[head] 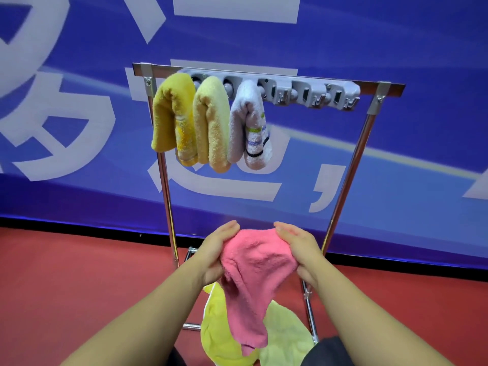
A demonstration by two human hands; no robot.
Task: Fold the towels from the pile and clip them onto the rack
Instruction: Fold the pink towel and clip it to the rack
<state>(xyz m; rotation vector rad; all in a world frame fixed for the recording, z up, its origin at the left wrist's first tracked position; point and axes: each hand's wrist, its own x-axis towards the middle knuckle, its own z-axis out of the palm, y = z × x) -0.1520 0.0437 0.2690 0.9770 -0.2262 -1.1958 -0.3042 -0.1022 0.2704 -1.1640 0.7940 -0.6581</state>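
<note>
Low at the left, just before the rack (169, 207): left hand (215, 253), grip clenched on the left edge of the pink towel (257, 276), thumb below and fingers (229, 228) curled over the top, likely to keep that edge taut for a fold. Between the two hands: pink towel stretched across at the top, loose tail drooping toward the pile, so apparently not yet folded. Beneath it, on the red floor (52, 286): remaining pile of pale yellow towels (224, 336), near the rack's foot, presumably within easy reach for the next pick. Opposite, at the right: right hand (299, 249), grip closed on the towel's right edge, mirroring the other side. Higher up, along the grey clip bar (311, 95), left to right: mustard towel (171, 117), light yellow towel (214, 122), white striped towel (249, 125), each folded, pinched at the fold and hanging touching its neighbour. Further right on the bar: empty clips (317, 100), most likely the place for the pink one. Behind everything: blue banner (396, 35) with white lettering.
</note>
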